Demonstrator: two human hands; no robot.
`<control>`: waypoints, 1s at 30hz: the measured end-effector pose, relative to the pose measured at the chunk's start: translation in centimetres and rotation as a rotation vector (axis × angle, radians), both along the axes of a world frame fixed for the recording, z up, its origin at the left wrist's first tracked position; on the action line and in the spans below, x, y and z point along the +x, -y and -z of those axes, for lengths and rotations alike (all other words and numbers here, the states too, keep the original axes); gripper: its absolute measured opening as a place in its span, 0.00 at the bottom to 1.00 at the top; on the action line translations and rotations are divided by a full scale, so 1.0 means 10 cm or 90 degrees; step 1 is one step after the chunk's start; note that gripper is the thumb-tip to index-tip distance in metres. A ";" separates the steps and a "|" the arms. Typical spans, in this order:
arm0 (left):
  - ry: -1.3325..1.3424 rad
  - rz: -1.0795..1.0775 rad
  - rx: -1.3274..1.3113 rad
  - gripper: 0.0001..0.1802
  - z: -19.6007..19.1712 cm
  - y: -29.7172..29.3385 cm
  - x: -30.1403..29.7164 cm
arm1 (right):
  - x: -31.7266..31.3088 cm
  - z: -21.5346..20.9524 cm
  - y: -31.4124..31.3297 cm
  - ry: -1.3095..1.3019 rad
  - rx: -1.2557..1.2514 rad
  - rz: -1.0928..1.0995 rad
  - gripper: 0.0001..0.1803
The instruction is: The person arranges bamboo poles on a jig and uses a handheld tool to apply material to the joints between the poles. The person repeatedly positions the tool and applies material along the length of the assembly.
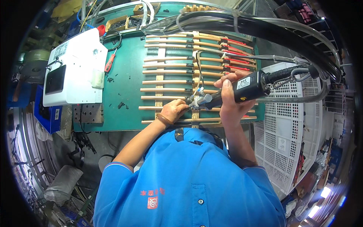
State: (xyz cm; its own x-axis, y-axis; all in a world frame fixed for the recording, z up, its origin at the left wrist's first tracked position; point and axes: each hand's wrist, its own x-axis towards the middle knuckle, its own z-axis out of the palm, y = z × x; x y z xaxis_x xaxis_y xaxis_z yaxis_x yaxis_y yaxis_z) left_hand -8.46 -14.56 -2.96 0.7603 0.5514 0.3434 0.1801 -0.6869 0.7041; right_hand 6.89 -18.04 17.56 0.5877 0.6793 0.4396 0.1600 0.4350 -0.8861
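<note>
My right hand [229, 99] grips a black powered screwdriver [242, 88] that hangs from black hoses, its silver tip [196, 101] pointing left onto a row of tan tubes [170, 81] laid across wooden rails on the green bench mat [126, 79]. My left hand [174, 110] rests on the near tubes, fingers pinched right at the tool tip. Several tubes end in red sleeves [236, 60] at the right.
A white box-shaped machine [73, 68] sits at the left of the bench, with a red-handled tool [109, 62] beside it. White perforated crates [287, 125] stand at the right. Thick black and clear hoses [264, 28] arch overhead. Cardboard boxes of parts [117, 23] lie at the far edge.
</note>
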 end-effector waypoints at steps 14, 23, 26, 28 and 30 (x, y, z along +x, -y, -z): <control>0.014 0.027 -0.076 0.11 0.12 -0.03 0.00 | -0.07 0.24 -0.01 -0.039 0.015 -0.041 0.19; -0.020 0.020 -0.079 0.09 0.10 -0.04 -0.01 | -0.12 0.24 0.01 -0.020 0.001 -0.028 0.20; -0.043 0.017 -0.082 0.09 0.10 -0.04 -0.01 | -0.12 0.33 0.02 0.013 0.019 -0.040 0.21; -0.046 0.017 -0.092 0.09 0.12 -0.04 -0.01 | -0.17 0.29 0.05 0.045 -0.014 -0.035 0.19; -0.043 0.012 -0.077 0.10 0.16 -0.05 -0.01 | -0.18 0.30 0.10 0.149 -0.049 -0.020 0.17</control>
State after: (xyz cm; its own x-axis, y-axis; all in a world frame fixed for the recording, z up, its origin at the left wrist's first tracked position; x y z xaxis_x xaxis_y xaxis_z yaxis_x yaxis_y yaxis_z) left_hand -8.59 -14.09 -4.53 0.7897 0.5714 0.2234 0.2179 -0.6016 0.7685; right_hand 5.12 -19.06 14.59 0.4536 0.7325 0.5076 0.3522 0.3759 -0.8571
